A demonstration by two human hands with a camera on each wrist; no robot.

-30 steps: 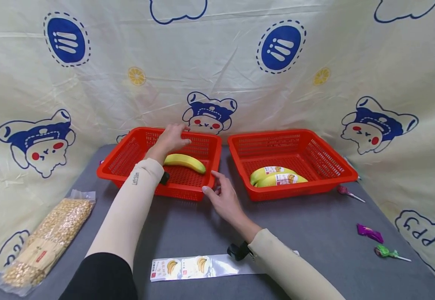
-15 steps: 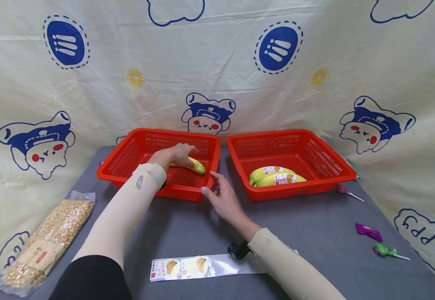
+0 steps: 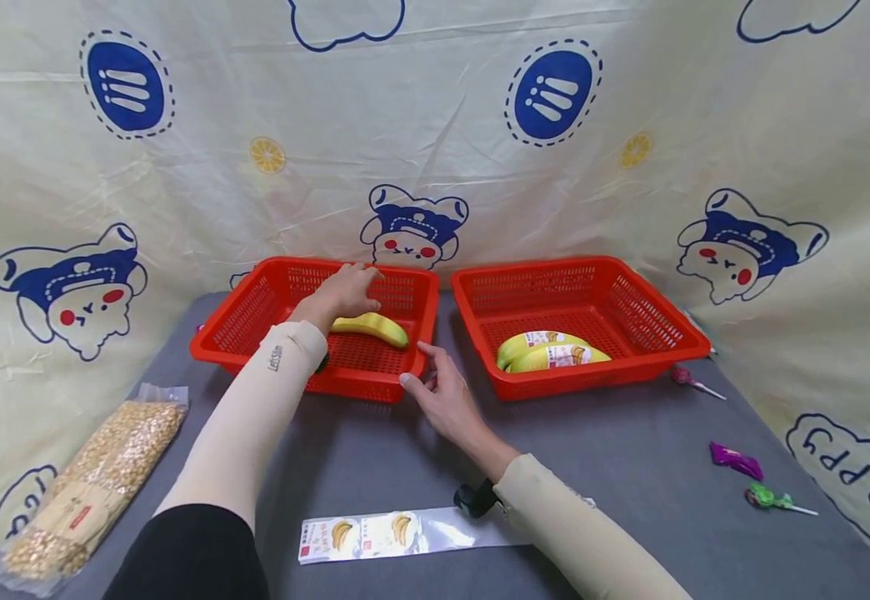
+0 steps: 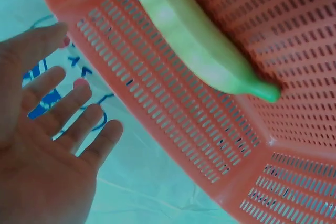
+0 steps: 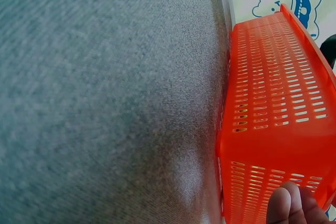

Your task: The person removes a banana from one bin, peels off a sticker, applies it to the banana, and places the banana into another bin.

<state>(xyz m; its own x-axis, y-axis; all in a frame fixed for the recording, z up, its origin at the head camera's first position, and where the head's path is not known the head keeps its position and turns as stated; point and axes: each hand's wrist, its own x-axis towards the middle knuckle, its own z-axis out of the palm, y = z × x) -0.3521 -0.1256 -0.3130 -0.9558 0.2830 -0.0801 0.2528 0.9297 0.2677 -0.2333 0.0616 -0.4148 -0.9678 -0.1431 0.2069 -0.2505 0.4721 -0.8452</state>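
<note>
My left hand [image 3: 341,293] hovers over the left red basket [image 3: 217,340], fingers spread and loosely bent with nothing between them. In the left wrist view, the palm and fingertips of that hand [image 4: 58,114] are beside the basket rim. An unlabelled yellow banana [image 3: 375,327] lies in this basket, partly behind the left hand. The right hand [image 3: 450,400] is at the basket's front right corner, forefinger on the side rim and thumb by the front. The right wrist view has its fairly straight fingers [image 5: 294,203] against the basket's outer wall.
To the right stands a second red basket [image 3: 652,321] holding bananas [image 3: 558,357] with labels. A strip of banana stickers [image 3: 382,537] lies in front, partly under the right forearm. At left is a bag of pale kernels [image 3: 97,492]; lollipops [image 3: 765,498] and a purple-wrapped sweet [image 3: 737,459] lie right.
My left hand has dipped to the banana and risen off it again, leaving the banana in the basket. The right hand has stayed at the basket corner.
</note>
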